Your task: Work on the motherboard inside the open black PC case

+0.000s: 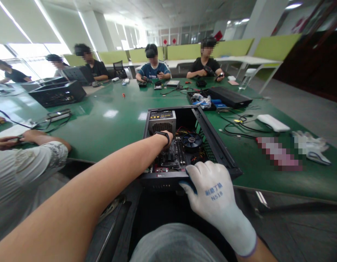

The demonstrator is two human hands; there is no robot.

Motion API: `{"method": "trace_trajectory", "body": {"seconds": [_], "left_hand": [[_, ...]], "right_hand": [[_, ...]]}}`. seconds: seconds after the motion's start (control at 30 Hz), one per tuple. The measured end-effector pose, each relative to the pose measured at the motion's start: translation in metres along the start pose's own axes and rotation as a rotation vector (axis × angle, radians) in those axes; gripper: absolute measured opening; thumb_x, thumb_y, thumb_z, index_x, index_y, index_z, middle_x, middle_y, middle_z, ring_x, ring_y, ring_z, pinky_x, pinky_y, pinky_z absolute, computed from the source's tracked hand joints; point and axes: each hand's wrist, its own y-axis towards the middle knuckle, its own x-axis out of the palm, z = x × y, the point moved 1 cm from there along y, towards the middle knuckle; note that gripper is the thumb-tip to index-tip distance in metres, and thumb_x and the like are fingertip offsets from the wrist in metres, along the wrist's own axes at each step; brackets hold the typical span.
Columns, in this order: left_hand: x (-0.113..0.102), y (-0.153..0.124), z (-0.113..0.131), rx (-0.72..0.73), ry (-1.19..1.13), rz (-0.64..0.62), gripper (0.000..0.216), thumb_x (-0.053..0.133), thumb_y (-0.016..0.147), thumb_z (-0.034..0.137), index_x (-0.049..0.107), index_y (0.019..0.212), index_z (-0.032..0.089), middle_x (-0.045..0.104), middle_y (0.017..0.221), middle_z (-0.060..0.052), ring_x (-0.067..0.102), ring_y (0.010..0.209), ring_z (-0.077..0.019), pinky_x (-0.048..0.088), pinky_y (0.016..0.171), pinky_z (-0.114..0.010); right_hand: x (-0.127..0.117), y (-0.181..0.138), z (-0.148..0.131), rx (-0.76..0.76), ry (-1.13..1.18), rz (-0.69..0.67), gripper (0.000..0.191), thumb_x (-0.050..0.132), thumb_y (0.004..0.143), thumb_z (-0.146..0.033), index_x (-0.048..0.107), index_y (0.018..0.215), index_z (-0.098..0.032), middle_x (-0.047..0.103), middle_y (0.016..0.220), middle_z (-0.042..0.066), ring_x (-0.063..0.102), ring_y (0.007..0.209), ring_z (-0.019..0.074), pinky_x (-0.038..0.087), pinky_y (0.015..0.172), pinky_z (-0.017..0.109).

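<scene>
An open black computer case lies on its side in front of me at the table edge. My left hand, bare with a dark band at the wrist, reaches down into it beside the power supply. Its fingers are hidden inside, so what they touch does not show. Under and beside this hand is the motherboard, with a round CPU fan to its right. My right hand, in a white work glove, grips the near rim of the case, thumb against the outer face and fingers bent over the top.
The green table carries black cables, a white box, loose gloves and a blurred pink packet on the right. Another case stands at the left. A co-worker's arm is close on my left; others sit opposite.
</scene>
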Motion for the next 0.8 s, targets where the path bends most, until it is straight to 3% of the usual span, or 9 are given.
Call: {"method": "trace_trajectory", "body": {"seconds": [0.3,0.57,0.8], "left_hand": [[-0.006,-0.003,0.003,0.015,0.051,-0.056,0.057,0.086,0.049,0.018,0.077,0.105,0.014,0.076,0.105,-0.014,0.07,0.098,-0.0297,0.056,0.085,-0.032],[-0.011,0.003,0.005,0.01,-0.085,-0.031,0.069,0.09,0.046,0.031,0.075,0.11,0.008,0.075,0.103,-0.019,0.069,0.102,-0.0366,0.055,0.092,-0.039],[-0.015,-0.005,0.008,0.067,0.096,-0.092,0.066,0.087,0.055,0.035,0.073,0.115,0.01,0.074,0.11,-0.014,0.067,0.108,-0.03,0.05,0.099,-0.031]], "right_hand": [[0.001,0.001,0.0,-0.007,-0.002,-0.014,0.028,0.063,0.083,-0.045,0.062,0.1,-0.023,0.061,0.088,0.008,0.047,0.082,0.0258,0.022,0.069,0.038],[0.001,-0.001,0.0,0.006,0.019,-0.021,0.028,0.061,0.084,-0.044,0.062,0.101,-0.023,0.061,0.089,0.008,0.045,0.082,0.0256,0.021,0.07,0.039],[0.0,0.0,0.0,0.008,0.027,-0.011,0.026,0.063,0.082,-0.043,0.062,0.098,-0.022,0.059,0.086,0.006,0.044,0.081,0.0248,0.02,0.069,0.038]]}}
